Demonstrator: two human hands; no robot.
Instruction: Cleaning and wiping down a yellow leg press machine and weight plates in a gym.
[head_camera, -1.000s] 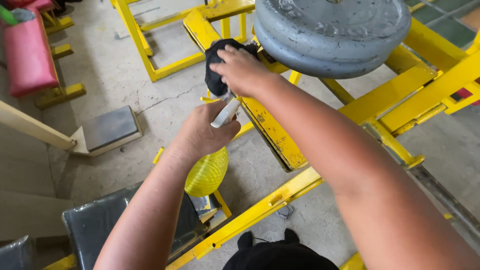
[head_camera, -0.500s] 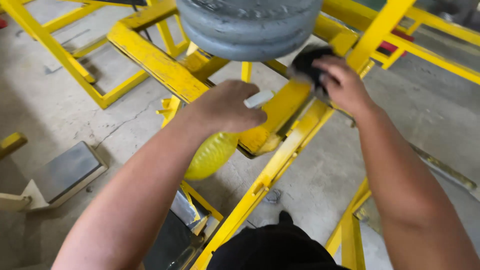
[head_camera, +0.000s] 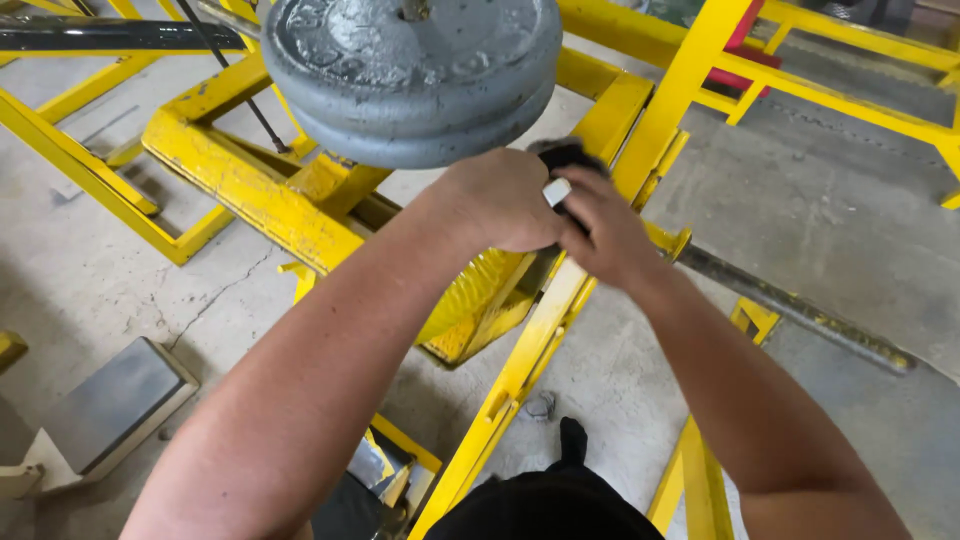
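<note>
My left hand (head_camera: 500, 200) clenches a ribbed yellow plastic spray bottle (head_camera: 470, 295); my right hand (head_camera: 605, 235) presses a black cloth (head_camera: 562, 155) against the yellow steel frame (head_camera: 250, 185), under grey iron weight plates (head_camera: 410, 70).

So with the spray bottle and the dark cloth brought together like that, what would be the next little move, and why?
Probably a short squeeze of the trigger. The left hand holds the yellow spray bottle with its white nozzle right against the dark cloth in the right hand, beside the yellow frame.
</note>
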